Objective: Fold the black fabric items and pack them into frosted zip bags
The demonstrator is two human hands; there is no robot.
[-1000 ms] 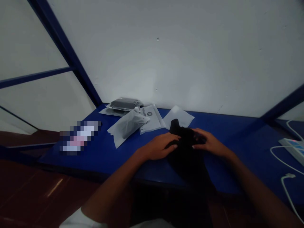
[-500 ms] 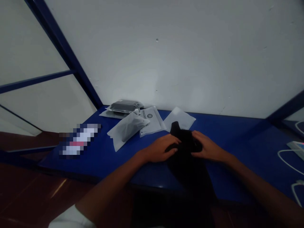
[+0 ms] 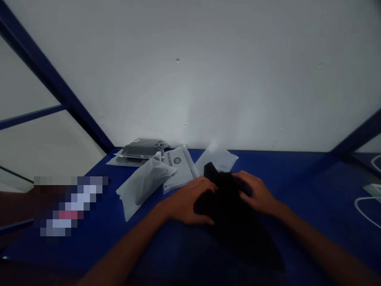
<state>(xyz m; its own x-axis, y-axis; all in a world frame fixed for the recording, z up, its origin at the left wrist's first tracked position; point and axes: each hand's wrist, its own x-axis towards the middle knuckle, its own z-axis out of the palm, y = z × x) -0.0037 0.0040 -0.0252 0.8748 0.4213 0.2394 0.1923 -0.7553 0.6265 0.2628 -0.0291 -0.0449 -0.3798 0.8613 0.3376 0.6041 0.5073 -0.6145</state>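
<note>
A soft black cloth item (image 3: 232, 218) lies bunched on the blue table in front of me; it is too dark to tell its exact kind. My left hand (image 3: 190, 200) grips its left side, with fingers over the top and the thumb lower down. On the opposite side, my right hand (image 3: 256, 192) has its fingers curled around the upper right edge. A narrow end of the cloth sticks up between the hands. Its wider part spreads toward me. Just beyond it lies a flat, frosted plastic bag (image 3: 217, 157).
Left of the cloth lie a printed white pouch (image 3: 180, 169) and a crumpled frosted bag (image 3: 145, 184). Packaged dark items (image 3: 139, 149) are stacked against the white wall (image 3: 226, 87). A pixelated object (image 3: 74, 206) is on the blue table (image 3: 306, 190) at left. A white cable (image 3: 364, 212) curves at right.
The view has shifted toward the table. The cloth's lower part, which hung over the front edge, now spreads on the tabletop. Both hands stay on the cloth; my left thumb sits lower.
</note>
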